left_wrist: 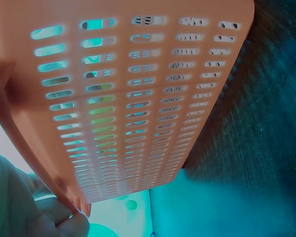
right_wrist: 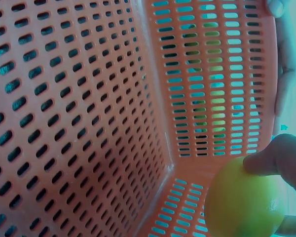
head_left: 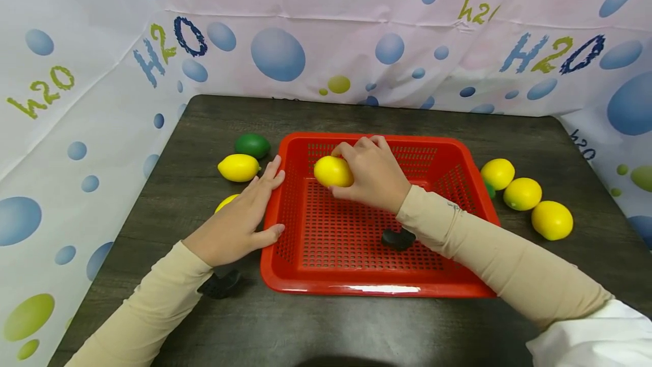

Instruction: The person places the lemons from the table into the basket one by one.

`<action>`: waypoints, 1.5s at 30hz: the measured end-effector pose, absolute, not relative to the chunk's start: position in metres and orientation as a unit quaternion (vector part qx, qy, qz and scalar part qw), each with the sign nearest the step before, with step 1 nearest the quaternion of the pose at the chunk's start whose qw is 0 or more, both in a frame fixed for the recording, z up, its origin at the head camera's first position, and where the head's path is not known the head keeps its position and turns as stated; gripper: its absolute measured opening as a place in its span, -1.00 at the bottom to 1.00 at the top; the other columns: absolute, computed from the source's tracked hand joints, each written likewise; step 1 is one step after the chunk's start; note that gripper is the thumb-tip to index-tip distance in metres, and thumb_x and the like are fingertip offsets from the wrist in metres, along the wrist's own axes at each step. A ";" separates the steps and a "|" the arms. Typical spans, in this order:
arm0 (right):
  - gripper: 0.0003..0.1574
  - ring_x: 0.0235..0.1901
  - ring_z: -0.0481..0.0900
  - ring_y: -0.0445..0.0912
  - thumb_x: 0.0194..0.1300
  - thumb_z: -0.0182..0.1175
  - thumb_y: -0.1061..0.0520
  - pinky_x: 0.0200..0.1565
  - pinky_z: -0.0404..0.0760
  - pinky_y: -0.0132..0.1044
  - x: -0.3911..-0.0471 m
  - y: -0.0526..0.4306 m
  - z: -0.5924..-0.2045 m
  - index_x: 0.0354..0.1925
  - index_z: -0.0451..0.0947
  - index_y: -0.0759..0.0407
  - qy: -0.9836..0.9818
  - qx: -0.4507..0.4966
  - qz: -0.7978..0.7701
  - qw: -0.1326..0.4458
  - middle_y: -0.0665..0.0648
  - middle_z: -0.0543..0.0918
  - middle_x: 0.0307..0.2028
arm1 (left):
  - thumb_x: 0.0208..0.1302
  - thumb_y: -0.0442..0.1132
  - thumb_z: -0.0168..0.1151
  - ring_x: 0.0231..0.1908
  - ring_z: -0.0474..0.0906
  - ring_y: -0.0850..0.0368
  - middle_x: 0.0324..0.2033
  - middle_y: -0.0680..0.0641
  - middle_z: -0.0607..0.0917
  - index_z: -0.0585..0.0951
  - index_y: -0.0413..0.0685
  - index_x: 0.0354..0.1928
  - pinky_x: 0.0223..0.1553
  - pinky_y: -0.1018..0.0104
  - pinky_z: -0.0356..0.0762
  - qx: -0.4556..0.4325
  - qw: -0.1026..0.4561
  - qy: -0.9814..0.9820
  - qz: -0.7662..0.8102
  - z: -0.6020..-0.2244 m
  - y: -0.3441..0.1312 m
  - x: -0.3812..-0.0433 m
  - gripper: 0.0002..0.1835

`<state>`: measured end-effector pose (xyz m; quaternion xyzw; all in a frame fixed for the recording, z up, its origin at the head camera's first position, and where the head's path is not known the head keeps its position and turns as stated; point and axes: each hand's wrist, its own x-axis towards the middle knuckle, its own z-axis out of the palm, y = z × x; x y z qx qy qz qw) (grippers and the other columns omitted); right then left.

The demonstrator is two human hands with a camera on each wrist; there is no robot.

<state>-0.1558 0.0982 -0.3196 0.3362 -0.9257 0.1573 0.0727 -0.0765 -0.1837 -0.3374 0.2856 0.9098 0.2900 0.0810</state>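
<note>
My right hand (head_left: pixel 372 174) grips a yellow lemon (head_left: pixel 333 172) over the left part of a red perforated plastic basket (head_left: pixel 377 289). In the right wrist view the thumb presses on the lemon (right_wrist: pixel 244 200), with the basket's floor (right_wrist: pixel 79 118) beside it. My left hand (head_left: pixel 241 222) rests on the basket's left rim, its fingers straight and spread. From the left wrist view, the fingers (left_wrist: pixel 71 224) lie along the rim, outside the slotted side wall (left_wrist: pixel 133 98). Left of the basket lie a green lime (head_left: pixel 252 145), a lemon (head_left: pixel 239 168) and another lemon (head_left: pixel 226 203) partly hidden by the left hand.
To the right of the basket sit three lemons, the nearest (head_left: pixel 552 220) toward the front, and a green fruit (head_left: pixel 490 190) mostly hidden by the rim. The dark wooden table (head_left: pixel 305 327) meets a patterned curtain (head_left: pixel 346 33) at its back and sides.
</note>
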 end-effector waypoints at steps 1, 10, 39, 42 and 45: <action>-0.34 -0.12 0.54 0.07 0.09 0.51 -0.16 0.16 0.31 0.10 -0.155 0.097 -0.320 0.05 0.62 0.17 -0.925 0.337 0.156 0.072 0.07 0.77 -0.14 | 0.42 -0.12 0.19 0.61 -0.33 0.05 0.64 0.04 -0.33 -0.12 -0.21 0.64 0.57 -0.05 -0.16 0.286 0.080 0.910 0.289 -0.337 -0.184 -0.077 -0.05; -0.33 -0.13 0.54 0.07 0.08 0.54 -0.16 0.17 0.30 0.11 -0.155 0.094 -0.322 0.05 0.62 0.17 -0.926 0.338 0.154 0.074 0.07 0.77 -0.16 | 0.41 -0.12 0.20 0.61 -0.33 0.08 0.64 0.05 -0.33 -0.12 -0.20 0.64 0.57 -0.06 -0.17 0.285 0.085 0.908 0.295 -0.338 -0.182 -0.076 -0.04; -0.33 -0.12 0.55 0.05 0.15 0.46 -0.19 0.23 0.27 0.10 -0.157 0.076 -0.328 0.08 0.60 0.17 -0.930 0.341 0.119 0.068 0.05 0.76 -0.12 | 0.41 -0.11 0.19 0.61 -0.32 0.04 0.64 0.02 -0.30 -0.08 -0.22 0.64 0.57 -0.08 -0.16 0.286 0.076 0.912 0.286 -0.336 -0.183 -0.075 -0.06; -0.33 -0.10 0.56 0.06 0.14 0.47 -0.20 0.23 0.27 0.11 -0.157 0.074 -0.329 0.08 0.60 0.17 -0.930 0.341 0.119 0.067 0.06 0.75 -0.11 | 0.40 -0.11 0.19 0.61 -0.32 0.04 0.64 0.02 -0.29 -0.08 -0.22 0.64 0.57 -0.08 -0.16 0.287 0.074 0.912 0.285 -0.336 -0.183 -0.075 -0.06; -0.32 -0.10 0.56 0.07 0.14 0.48 -0.20 0.24 0.26 0.11 -0.157 0.072 -0.330 0.09 0.61 0.17 -0.931 0.340 0.119 0.063 0.06 0.75 -0.09 | 0.41 -0.12 0.19 0.61 -0.32 0.04 0.64 0.02 -0.29 -0.09 -0.22 0.64 0.57 -0.08 -0.16 0.288 0.072 0.911 0.285 -0.336 -0.183 -0.075 -0.06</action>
